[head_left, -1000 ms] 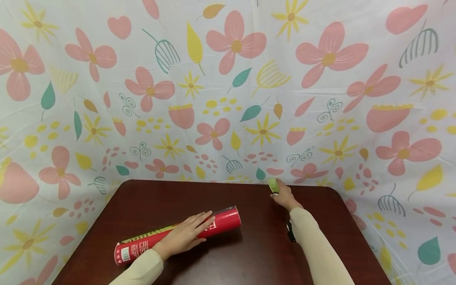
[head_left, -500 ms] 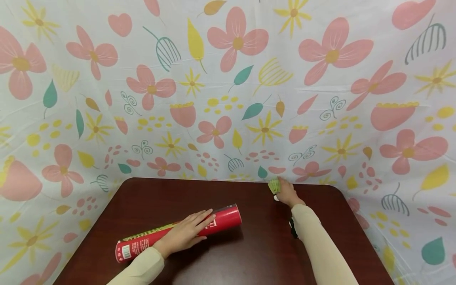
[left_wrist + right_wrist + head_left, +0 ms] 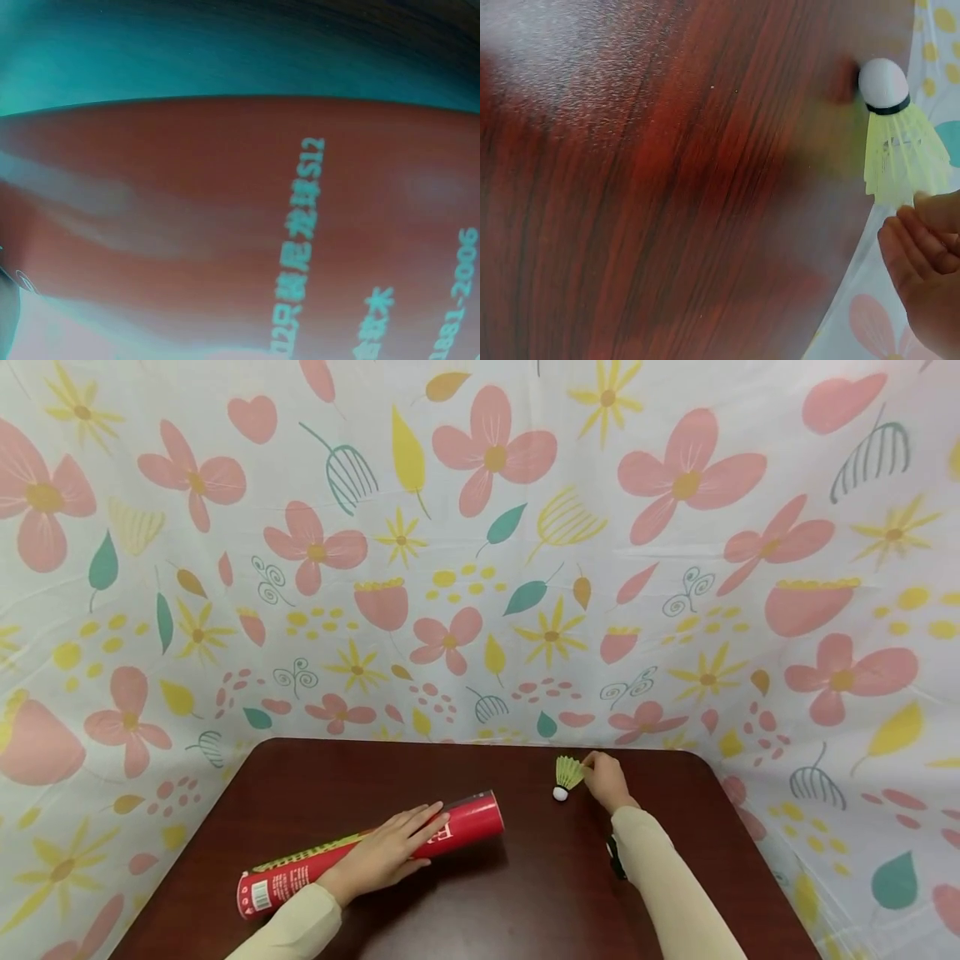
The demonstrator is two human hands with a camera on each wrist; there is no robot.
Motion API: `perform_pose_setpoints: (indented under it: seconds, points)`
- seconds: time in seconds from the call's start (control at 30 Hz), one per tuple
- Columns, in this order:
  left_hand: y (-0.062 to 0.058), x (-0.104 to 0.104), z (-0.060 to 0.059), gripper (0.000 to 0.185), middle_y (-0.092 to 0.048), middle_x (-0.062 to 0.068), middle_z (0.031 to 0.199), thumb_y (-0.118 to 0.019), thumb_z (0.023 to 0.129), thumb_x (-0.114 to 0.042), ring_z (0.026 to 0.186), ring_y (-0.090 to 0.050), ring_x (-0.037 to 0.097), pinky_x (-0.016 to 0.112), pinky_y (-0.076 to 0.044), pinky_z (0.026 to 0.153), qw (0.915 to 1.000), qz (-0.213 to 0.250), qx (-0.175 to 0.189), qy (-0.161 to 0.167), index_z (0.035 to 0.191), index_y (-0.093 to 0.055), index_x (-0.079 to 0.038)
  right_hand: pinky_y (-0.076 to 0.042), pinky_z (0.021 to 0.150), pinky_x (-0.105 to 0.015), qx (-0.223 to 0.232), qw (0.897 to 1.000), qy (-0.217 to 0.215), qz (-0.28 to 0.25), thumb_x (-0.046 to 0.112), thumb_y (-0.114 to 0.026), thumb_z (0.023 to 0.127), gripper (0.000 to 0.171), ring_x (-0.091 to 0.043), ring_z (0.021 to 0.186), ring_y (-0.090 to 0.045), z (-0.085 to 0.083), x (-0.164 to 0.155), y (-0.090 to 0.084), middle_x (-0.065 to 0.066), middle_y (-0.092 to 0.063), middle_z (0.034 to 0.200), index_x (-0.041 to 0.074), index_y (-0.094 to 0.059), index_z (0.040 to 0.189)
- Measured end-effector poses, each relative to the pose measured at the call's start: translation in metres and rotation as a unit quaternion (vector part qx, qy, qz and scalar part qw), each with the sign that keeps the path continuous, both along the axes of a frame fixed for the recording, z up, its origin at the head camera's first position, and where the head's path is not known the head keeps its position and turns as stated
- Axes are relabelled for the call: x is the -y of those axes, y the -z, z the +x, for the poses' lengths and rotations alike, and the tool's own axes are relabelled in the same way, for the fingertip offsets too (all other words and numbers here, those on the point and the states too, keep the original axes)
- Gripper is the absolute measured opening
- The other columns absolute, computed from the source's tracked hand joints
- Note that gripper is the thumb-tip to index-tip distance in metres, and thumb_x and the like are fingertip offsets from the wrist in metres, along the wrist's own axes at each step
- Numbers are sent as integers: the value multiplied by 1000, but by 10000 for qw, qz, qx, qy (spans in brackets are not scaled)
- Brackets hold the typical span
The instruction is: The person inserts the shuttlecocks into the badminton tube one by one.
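Observation:
A red printed tube [image 3: 300,877] lies slantwise on the dark table, its right end farther from me. My left hand [image 3: 390,852] rests across its middle with the fingers extended over the top and the thumb on the near side. In the left wrist view the tube's red wall [image 3: 187,195] with pale lettering fills most of the frame. Over the table's back right part, my right hand [image 3: 607,779] pinches a yellow-green shuttlecock [image 3: 567,774] by the edge of its skirt. The right wrist view shows thumb and fingers [image 3: 907,240] at the skirt's open end, the white cork [image 3: 883,84] pointing away.
The brown table [image 3: 555,877] has rounded back corners. A white cloth [image 3: 465,552] printed with flowers and leaves hangs behind it and along both sides. A dark band [image 3: 615,858] shows under my right sleeve.
My right hand has drawn the shuttlecock from the back edge slightly nearer and left. Its hold is now at the skirt's edge, with more of the shuttlecock showing. The left hand and tube stay put.

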State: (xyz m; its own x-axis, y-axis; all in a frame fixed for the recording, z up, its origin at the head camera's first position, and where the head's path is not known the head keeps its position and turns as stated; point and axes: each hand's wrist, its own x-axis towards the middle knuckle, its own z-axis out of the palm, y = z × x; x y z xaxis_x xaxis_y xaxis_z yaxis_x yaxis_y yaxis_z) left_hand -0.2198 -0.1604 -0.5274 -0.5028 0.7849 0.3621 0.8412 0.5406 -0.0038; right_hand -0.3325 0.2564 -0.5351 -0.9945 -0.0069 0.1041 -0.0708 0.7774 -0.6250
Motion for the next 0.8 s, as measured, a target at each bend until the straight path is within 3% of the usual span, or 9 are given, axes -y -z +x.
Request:
perform_pose_setpoints:
  seconds: [0.43, 0.8]
  points:
    - [-5, -3, -1, 93, -37, 14, 150, -84, 75, -24, 133, -41, 28, 45, -42, 102, 9999, 81, -111, 60, 151, -32, -10, -47, 60, -35, -362, 9982, -298, -361, 0, -60, 93, 11, -21, 68, -57, 9, 2, -2, -20, -66, 95, -5, -66, 99]
    - [-1, 0, 1, 93, -36, 12, 152, -82, 77, -27, 135, -40, 26, 44, -42, 102, 9999, -1, -102, -71, 152, -29, -12, -49, 60, -34, -611, 9946, -605, -573, 0, -62, 92, 9, -18, 68, -57, 30, 14, -14, -15, -65, 84, -4, -67, 97]
